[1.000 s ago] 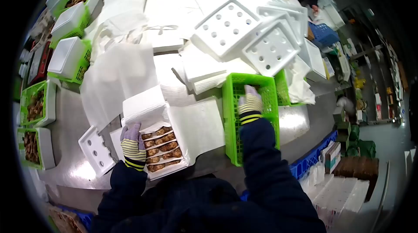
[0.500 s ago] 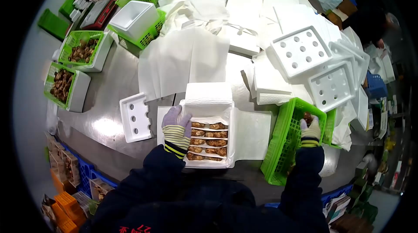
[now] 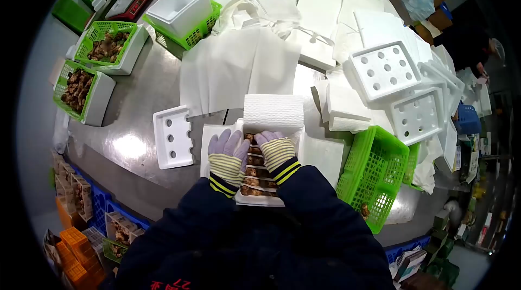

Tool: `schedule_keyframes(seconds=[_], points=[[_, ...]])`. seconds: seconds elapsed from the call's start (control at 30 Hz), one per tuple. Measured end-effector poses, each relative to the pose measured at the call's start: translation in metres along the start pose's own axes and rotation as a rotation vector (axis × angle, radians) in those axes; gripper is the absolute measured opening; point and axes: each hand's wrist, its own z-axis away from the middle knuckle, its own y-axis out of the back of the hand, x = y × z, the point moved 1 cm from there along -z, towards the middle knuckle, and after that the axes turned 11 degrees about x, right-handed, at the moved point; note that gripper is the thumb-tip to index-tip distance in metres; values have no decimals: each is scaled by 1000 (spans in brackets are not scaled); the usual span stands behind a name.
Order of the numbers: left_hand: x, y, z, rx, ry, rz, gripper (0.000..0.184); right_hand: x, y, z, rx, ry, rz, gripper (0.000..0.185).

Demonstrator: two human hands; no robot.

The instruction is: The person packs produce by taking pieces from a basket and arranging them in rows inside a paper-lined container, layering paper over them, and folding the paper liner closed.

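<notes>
In front of me stands a white foam box [image 3: 240, 201] with brown mushrooms [image 3: 254, 171] lying in rows between white paper strips. My left hand [image 3: 227, 151], in a striped knit glove, rests over the box's left wall, its fingers spread and holding nothing. Over the upper right of the box is my right hand [image 3: 274, 150], gloved the same way. Its fingertips are closed around a mushroom [image 3: 250, 138] at the far row, partly hidden by the fingers. A white paper sheet [image 3: 273, 111] stands folded out past the far wall.
To the right, a green basket [image 3: 374, 176] holds one visible mushroom at its near end. Foam lids with holes [image 3: 386, 70] and white paper [image 3: 244, 67] cover the far table. Green baskets of mushrooms [image 3: 77, 92] stand at left. A person's hand [image 3: 482, 70] shows far right.
My right hand has moved left from the green basket to the foam box, bringing a mushroom. My left hand stays at the box's left wall, its fingers now more spread.
</notes>
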Motion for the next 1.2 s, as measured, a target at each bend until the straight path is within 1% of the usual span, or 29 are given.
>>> schedule_keyframes(seconds=[0.03, 0.1, 0.17, 0.2, 0.23, 0.27, 0.3, 0.33, 0.37, 0.4, 0.43, 0.5, 0.53, 0.57, 0.63, 0.7, 0.73, 0.77, 0.83, 0.9, 0.93, 0.97, 1.0, 1.03, 1.07, 1.1, 1.13, 1.2], points=[[-2, -3, -4, 61, -71, 57, 42, -1, 1, 3, 1, 12, -42, 35], [-2, -13, -12, -118, -129, 135, 47, 3, 7, 9, -40, -31, -89, 36], [1, -20, -15, -226, -144, 42, 50, 14, 33, 22, 231, 21, -364, 35], [-2, -23, -11, -252, -180, 5, 51, 23, 53, 32, 202, -35, -394, 31], [-6, -26, -9, -219, -212, -6, 49, 32, 89, 43, 265, -103, -479, 29], [-7, -27, -8, -202, -218, 7, 47, 51, 102, 68, 394, -120, -304, 29], [-6, -26, -9, -187, -225, 29, 46, 72, 119, 92, 478, -188, -258, 27], [-3, -25, -13, -172, -208, 22, 45, 90, 146, 118, 463, -352, -206, 26], [1, -26, -16, -161, -191, 22, 45, 103, 169, 154, 450, -623, -298, 27], [3, -27, -17, -163, -206, 25, 46, 106, 186, 181, 558, -875, -439, 27], [4, -27, -19, -161, -218, 20, 48, 114, 206, 204, 464, -1137, -478, 27], [5, -25, -22, -230, -256, -36, 48, 138, 193, 261, 383, -1252, -562, 28], [6, -24, -25, -227, -262, 3, 49, 151, 177, 289, 192, -1167, -498, 29], [7, -26, -25, -227, -267, -24, 49, 175, 136, 331, 43, -1240, -474, 36], [6, -29, -24, -223, -274, -37, 48, 160, 141, 317, -332, -1132, -86, 42], [5, -33, -22, -209, -304, -51, 47, 163, 128, 305, -480, -1246, 132, 44], [4, -34, -21, -204, -299, -41, 48, 155, 130, 293, -512, -1280, 156, 41], [2, -35, -19, -197, -292, -37, 49, 166, 114, 298, -619, -1254, 139, 35], [5, -33, -21, -223, -272, -34, 49, 168, 123, 288, -677, -1249, 130, 33], [9, -30, -24, -168, -279, 17, 49, 164, 133, 282, -325, -1096, 89, 35], [13, -26, -29, -178, -253, 46, 50, 148, 137, 274, 27, -917, 22, 38], [15, -24, -31, -197, -241, 36, 50, 130, 150, 248, 205, -812, -97, 36], [11, -27, -26, -177, -242, 13, 50, 106, 171, 208, 205, -738, -280, 33], [13, -24, -26, -125, -220, 48, 48, 98, 158, 184, 243, -610, -485, 29], [12, -25, -24, -170, -209, 0, 48, 69, 174, 142, 206, -409, -329, 36], [11, -23, -27, -249, -202, -16, 51, 57, 165, 114, 160, -302, -322, 37], [11, -21, -27, -245, -198, -15, 51, 41, 151, 87, 207, -260, -414, 37], [11, -23, -26, -224, -192, -22, 52, 27, 110, 39, 124, -109, -311, 26]])
